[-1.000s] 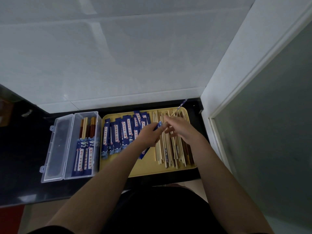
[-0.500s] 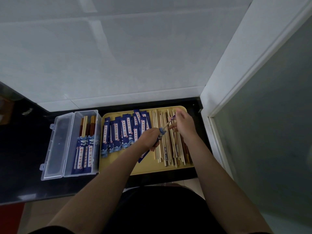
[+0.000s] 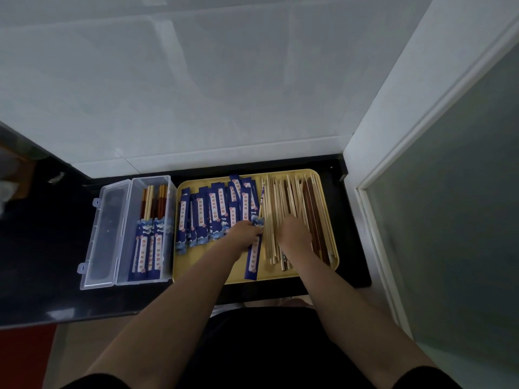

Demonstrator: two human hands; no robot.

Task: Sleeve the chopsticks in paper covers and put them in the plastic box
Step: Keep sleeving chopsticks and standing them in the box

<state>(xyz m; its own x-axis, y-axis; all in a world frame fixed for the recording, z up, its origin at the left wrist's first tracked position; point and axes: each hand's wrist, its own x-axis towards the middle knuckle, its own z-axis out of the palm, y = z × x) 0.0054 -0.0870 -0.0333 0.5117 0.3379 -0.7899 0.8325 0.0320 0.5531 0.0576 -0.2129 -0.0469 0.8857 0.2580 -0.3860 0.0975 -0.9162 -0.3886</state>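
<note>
My left hand grips a blue paper cover over the yellow tray. A thin chopstick sticks out of the cover's far end. My right hand lies on the loose chopsticks at the tray's right, fingers bent down into the pile; what they hold is hidden. Several empty blue covers lie on the tray's left half. The clear plastic box stands left of the tray with its lid open, and sleeved chopsticks lie inside.
Tray and box sit on a black counter against a white tiled wall. A white door frame with a frosted glass panel rises close to the tray's right edge. Dark brown chopsticks lie among the pale ones.
My right hand has let go of the chopstick it was feeding into the cover and dropped onto the loose pile. My left hand has lowered the cover toward the tray.
</note>
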